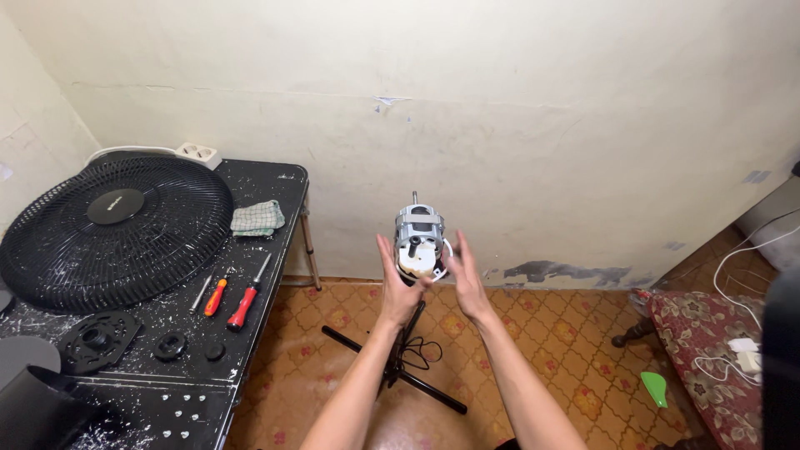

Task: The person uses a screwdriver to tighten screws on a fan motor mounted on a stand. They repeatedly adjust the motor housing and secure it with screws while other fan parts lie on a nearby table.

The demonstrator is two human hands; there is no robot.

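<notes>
**Grey motor held upright between both of your palms**

Grey metal and white plastic make up the fan motor (419,242) you are cradling out in front of the cream wall (533,108), well to the right of the black table (250,350). Your left hand (398,287) is pressing flat against the motor's left side, fingers extended upward, while your right hand (463,279) is cupping its right side with fingers spread and open, not curled shut around the body. Both hands are touching the motor about equally; neither is nearer. The motor's long axis is running almost vertically, with the thin shaft (414,198) pointing up and away from your wrists, so the motor is sitting above and between your palms. Below the motor, the black stand (400,367) and its cord are lying on the patterned floor (583,350).

Left of the motor, on the table, the black fan grille (117,229) is lying flat, with a checked cloth (257,218) just beyond it. Nearer the motor, two red-handled screwdrivers (242,307) are resting close to the table's edge, beside small black fan parts (171,346).
</notes>
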